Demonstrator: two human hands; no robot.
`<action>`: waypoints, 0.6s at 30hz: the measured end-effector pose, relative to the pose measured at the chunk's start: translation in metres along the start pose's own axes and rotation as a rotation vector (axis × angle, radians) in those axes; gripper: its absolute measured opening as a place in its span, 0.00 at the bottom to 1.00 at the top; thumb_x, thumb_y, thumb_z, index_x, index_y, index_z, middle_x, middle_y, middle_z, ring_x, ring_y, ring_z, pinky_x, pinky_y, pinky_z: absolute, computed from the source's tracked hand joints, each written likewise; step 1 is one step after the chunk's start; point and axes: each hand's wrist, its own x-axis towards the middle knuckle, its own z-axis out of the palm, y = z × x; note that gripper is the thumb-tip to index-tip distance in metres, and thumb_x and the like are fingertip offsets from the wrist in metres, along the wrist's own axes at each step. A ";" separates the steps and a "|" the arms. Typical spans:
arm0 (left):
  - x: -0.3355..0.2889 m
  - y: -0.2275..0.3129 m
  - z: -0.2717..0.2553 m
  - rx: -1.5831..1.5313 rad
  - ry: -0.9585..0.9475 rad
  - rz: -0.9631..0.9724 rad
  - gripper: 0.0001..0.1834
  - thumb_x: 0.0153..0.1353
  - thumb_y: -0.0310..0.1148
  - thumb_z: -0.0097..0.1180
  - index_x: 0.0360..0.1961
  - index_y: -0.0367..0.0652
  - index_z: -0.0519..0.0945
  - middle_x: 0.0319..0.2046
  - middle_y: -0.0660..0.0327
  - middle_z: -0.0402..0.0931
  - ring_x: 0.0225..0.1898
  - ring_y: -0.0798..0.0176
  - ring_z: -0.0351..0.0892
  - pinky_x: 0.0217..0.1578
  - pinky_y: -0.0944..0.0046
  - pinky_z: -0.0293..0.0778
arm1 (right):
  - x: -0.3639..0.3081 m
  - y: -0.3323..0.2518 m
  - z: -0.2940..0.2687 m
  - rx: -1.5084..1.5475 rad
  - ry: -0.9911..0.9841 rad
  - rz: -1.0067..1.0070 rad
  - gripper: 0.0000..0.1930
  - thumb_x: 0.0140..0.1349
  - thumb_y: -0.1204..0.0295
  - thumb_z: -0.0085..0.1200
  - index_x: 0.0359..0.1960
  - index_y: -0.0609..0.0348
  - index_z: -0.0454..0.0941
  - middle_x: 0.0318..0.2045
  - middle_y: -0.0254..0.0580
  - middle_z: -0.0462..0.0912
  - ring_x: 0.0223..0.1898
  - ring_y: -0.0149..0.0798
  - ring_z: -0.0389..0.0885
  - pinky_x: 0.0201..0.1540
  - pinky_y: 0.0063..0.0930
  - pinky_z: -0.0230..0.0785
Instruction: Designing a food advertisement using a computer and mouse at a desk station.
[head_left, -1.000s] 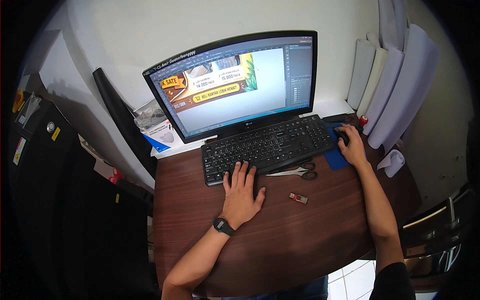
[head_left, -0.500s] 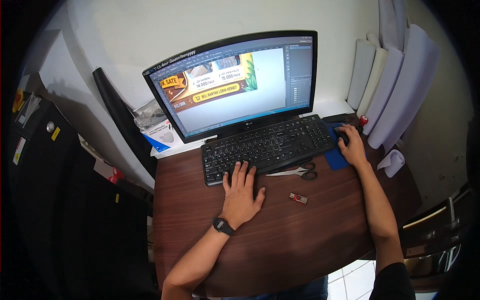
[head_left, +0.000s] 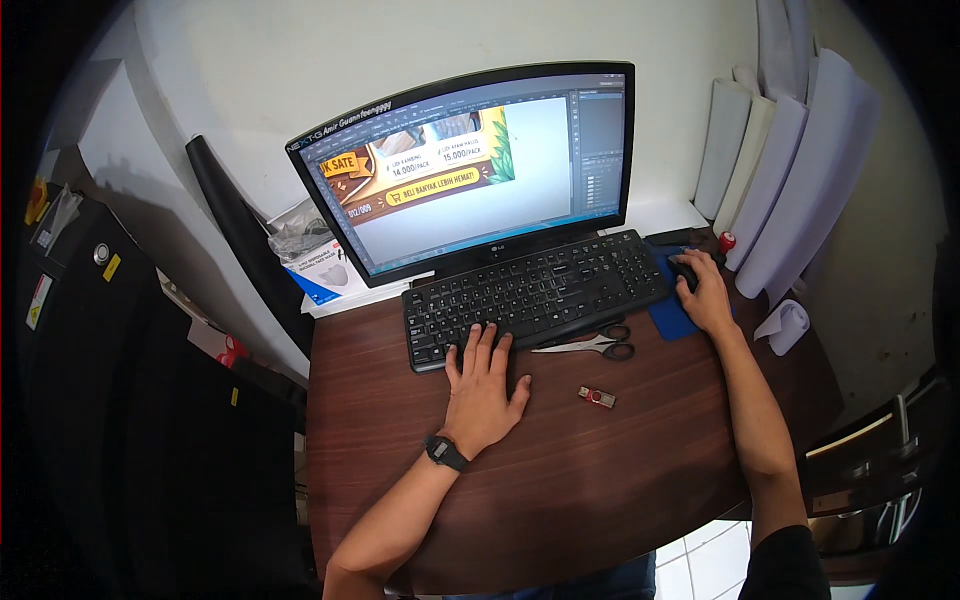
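Note:
My left hand [head_left: 480, 395] lies with fingers spread, its fingertips on the lower left keys of a black keyboard [head_left: 560, 285]. A black digital watch [head_left: 446, 453] is on that wrist. At the right, my right hand [head_left: 706, 295] is wrapped over a dark computer mouse [head_left: 684, 270], mostly covered by the fingers, on a blue mouse pad [head_left: 672, 320]. Behind the keyboard a monitor [head_left: 480, 225] displays a yellow and brown food design in an editing program. Scissors with black handles [head_left: 603, 345] lie just below the keyboard, and a red and silver USB stick [head_left: 597, 397] rests nearer me.
Rolls of white paper [head_left: 800, 190] lean against the wall at the right, with a small curled roll [head_left: 783, 325] by the desk edge. A blue and white box [head_left: 325, 270] stands left of the monitor. Dark equipment [head_left: 130, 400] fills the left side beside the brown desk [head_left: 560, 480].

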 end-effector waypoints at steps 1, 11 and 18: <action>0.000 0.000 0.000 0.000 0.000 0.000 0.37 0.67 0.44 0.59 0.73 0.38 0.66 0.76 0.45 0.57 0.81 0.42 0.46 0.74 0.30 0.42 | 0.000 0.000 0.000 0.000 0.003 -0.003 0.20 0.60 0.77 0.59 0.56 0.60 0.81 0.60 0.55 0.79 0.65 0.58 0.76 0.68 0.44 0.69; 0.000 0.000 0.000 0.008 0.009 0.008 0.37 0.66 0.44 0.60 0.73 0.38 0.66 0.75 0.45 0.58 0.81 0.41 0.47 0.74 0.30 0.43 | 0.000 -0.002 -0.001 0.001 -0.001 0.009 0.20 0.60 0.77 0.59 0.55 0.62 0.81 0.60 0.55 0.79 0.64 0.58 0.76 0.68 0.44 0.69; 0.000 -0.001 0.001 0.000 0.005 0.004 0.37 0.66 0.44 0.60 0.73 0.39 0.66 0.75 0.45 0.58 0.81 0.41 0.47 0.74 0.30 0.42 | 0.000 -0.002 0.000 0.016 -0.002 0.028 0.19 0.61 0.77 0.59 0.55 0.62 0.81 0.59 0.56 0.79 0.64 0.58 0.76 0.68 0.44 0.69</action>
